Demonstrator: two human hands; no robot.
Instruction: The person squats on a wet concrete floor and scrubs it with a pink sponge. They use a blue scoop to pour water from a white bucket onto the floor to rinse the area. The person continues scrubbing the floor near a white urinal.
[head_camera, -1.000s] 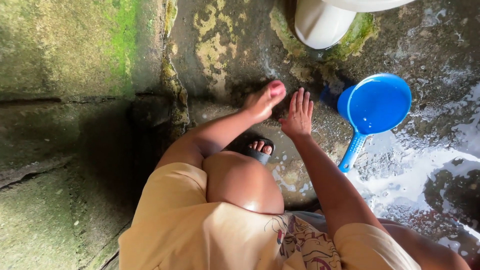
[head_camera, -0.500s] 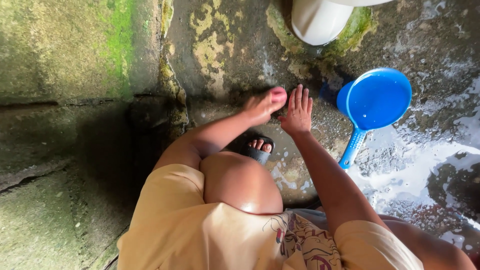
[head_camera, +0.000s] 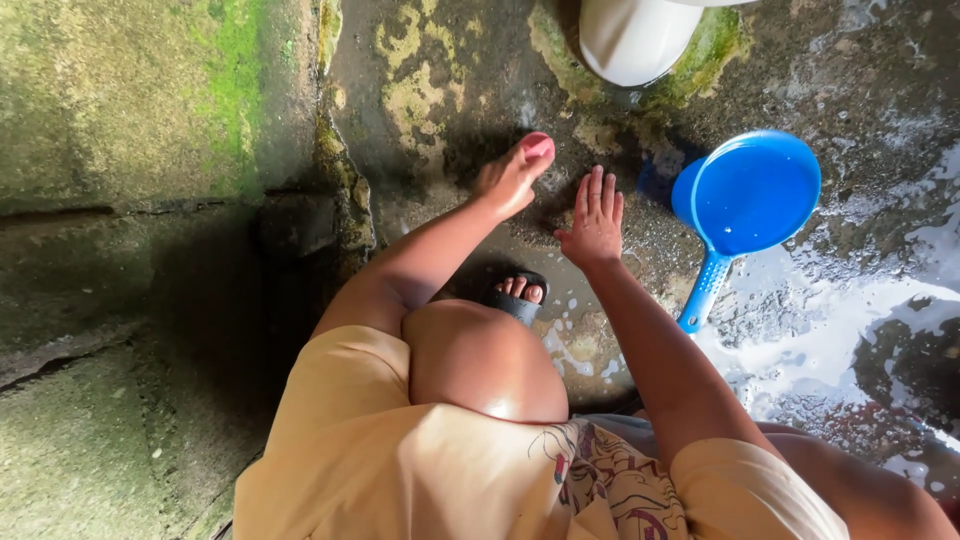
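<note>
A small pink object (head_camera: 538, 146), seemingly a bar of soap, is gripped in the closed left hand (head_camera: 508, 180) above the wet concrete floor (head_camera: 450, 90); just beside it, the right hand (head_camera: 594, 226) is held flat with fingers spread, empty. A washing step is judged to be in hand; a steady grip on the slippery piece is called for. A blue dipper (head_camera: 745, 195) is seen on the floor to the right

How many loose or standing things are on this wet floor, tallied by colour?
Blue: 1, the blue water dipper right of the right hand.
Pink: 1, the small pink object held in the left hand.
White: 1, the white basin base at the top edge.
Black: 1, the black sandal.
Total: 4
</note>
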